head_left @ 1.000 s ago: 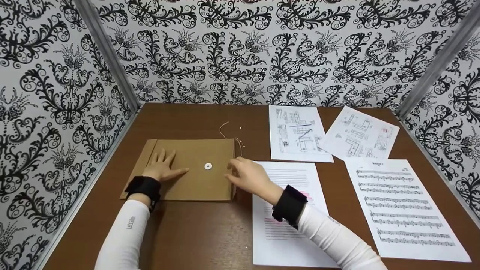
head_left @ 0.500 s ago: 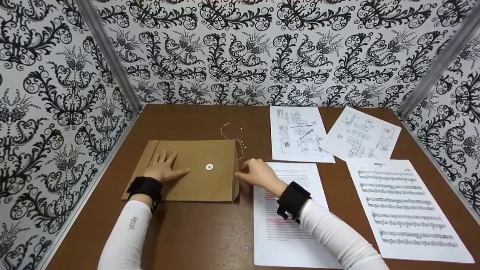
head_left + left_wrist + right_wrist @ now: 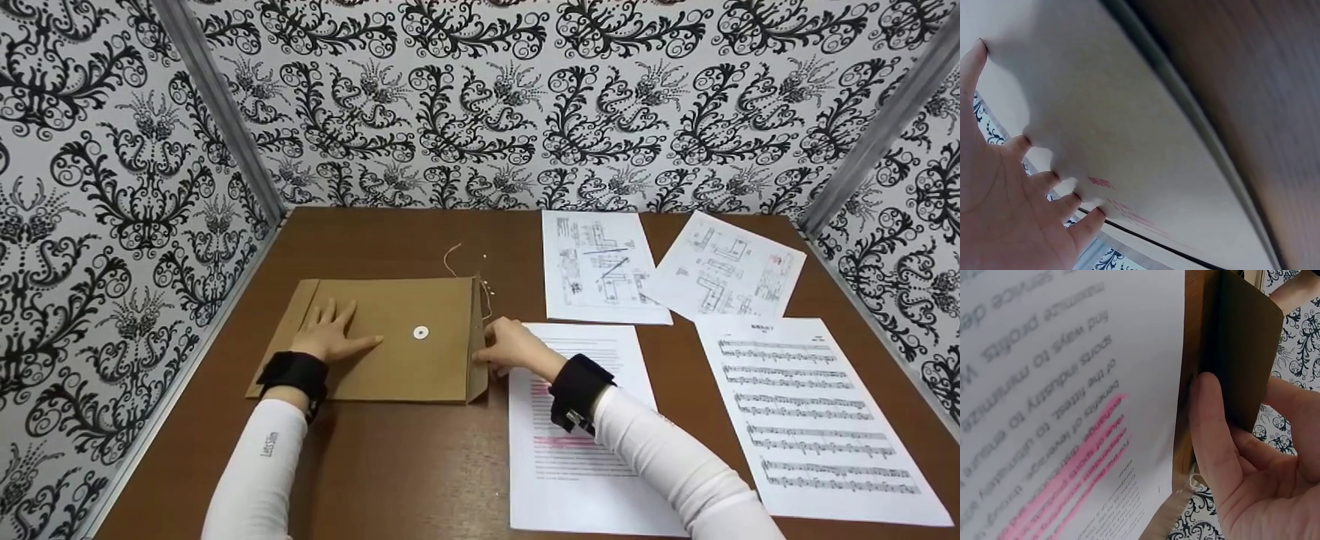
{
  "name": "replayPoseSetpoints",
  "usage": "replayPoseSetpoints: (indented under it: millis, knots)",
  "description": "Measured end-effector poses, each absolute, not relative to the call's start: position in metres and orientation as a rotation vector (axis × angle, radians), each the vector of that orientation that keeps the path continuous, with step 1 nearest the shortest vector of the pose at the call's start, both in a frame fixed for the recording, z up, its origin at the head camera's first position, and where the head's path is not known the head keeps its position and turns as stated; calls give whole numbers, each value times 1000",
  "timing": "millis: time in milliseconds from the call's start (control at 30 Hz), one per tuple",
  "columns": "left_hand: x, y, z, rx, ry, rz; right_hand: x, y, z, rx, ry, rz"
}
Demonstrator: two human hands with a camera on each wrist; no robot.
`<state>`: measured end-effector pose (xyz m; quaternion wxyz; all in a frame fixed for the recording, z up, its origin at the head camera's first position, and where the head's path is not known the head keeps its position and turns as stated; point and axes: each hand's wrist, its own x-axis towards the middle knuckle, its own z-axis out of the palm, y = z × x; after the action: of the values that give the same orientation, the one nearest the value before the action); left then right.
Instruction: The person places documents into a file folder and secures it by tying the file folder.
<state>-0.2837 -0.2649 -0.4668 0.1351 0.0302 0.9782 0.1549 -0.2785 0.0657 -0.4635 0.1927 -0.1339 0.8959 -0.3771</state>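
Observation:
A brown paper envelope (image 3: 397, 375) lies on the brown table, a white round button (image 3: 421, 332) on its upper face. My left hand (image 3: 326, 341) rests on its left part with straight, spread fingers; the left wrist view shows the fingertips on the envelope beside red print (image 3: 1100, 182). At the right end, a narrow flap (image 3: 478, 379) stands raised. My right hand (image 3: 517, 349) pinches this flap, thumb on one side and fingers on the other, as the right wrist view shows. A thin string (image 3: 448, 262) trails behind the envelope's far right corner.
A printed page with pink highlighting (image 3: 570, 495) lies under the right forearm. Sheet music (image 3: 817, 412) is to its right. Two drawing sheets, one upright (image 3: 607, 300) and one turned (image 3: 727, 262), lie at the back. Patterned walls (image 3: 480, 97) enclose the table.
My right hand has shifted slightly right and taken hold of the flap, which has lifted up from the envelope's right end. The left hand has stayed in place on the envelope.

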Motion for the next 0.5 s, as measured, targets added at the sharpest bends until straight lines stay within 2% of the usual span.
replayPoseSetpoints:
  millis: [500]
  knots:
    - [-289,-271,-470,80,2782,486,-280,69,-465,-410,2311,-1258]
